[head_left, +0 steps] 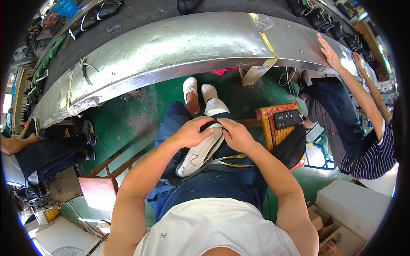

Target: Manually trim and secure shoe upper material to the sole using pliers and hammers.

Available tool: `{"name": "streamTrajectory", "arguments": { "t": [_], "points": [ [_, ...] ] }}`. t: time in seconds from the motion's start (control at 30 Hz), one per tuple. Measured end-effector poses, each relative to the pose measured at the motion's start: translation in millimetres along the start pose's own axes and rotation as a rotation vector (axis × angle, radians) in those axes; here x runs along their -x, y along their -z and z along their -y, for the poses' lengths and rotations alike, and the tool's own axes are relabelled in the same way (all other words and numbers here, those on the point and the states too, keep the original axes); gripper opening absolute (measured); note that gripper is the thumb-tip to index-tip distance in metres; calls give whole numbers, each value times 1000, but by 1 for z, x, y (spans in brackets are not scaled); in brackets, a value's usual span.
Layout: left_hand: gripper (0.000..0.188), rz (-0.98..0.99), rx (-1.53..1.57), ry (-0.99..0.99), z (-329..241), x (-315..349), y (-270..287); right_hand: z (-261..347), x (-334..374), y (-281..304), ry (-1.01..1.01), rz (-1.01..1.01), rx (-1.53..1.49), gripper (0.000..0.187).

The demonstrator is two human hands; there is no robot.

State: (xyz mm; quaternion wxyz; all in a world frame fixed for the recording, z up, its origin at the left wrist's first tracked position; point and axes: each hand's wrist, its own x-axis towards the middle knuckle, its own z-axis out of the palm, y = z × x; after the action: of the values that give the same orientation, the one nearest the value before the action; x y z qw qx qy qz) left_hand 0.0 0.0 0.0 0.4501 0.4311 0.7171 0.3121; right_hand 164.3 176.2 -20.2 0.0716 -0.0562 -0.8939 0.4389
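Note:
A shoe (197, 152) lies across my lap with its pale underside up, and a dark squiggle marks the white surface. My left hand (194, 131) grips it along the left of its far end, thumb on the underside. On the other side, my right hand (235, 134) is closed at that same end, its thumb and fingers against the dark edge. What the fingertips do beneath the shoe is hidden. Beside the shoe, under my right forearm, a hand tool with yellow handles (235, 161) rests on my thigh.
A dented metal-edged workbench (162, 47) curves ahead, with a small clear cup (263, 23) on it. Black shoes (320, 19) stand beyond. At my right, a black phone (287, 119) lies on a patterned seat (273, 137). Co-workers sit on both sides; a wooden stool (98, 187) stands left.

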Motion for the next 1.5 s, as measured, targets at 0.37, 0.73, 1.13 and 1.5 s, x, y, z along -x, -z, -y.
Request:
{"name": "streamTrajectory", "arguments": {
  "t": [0.37,0.73,1.13,1.5],
  "points": [
    [59,-90,-122,-14,6,-22,-3,-8,-21,0,80,-120,101,17],
    [61,-12,-45,33,5,-44,-8,-18,-27,4,34,-75,89,14],
    [68,-624,214,-435,-8,126,34,52,60,46,-151,752,417,60],
    [50,-784,556,-212,79,152,22,126,-3,12,-371,729,-369,37]
  ]
}}
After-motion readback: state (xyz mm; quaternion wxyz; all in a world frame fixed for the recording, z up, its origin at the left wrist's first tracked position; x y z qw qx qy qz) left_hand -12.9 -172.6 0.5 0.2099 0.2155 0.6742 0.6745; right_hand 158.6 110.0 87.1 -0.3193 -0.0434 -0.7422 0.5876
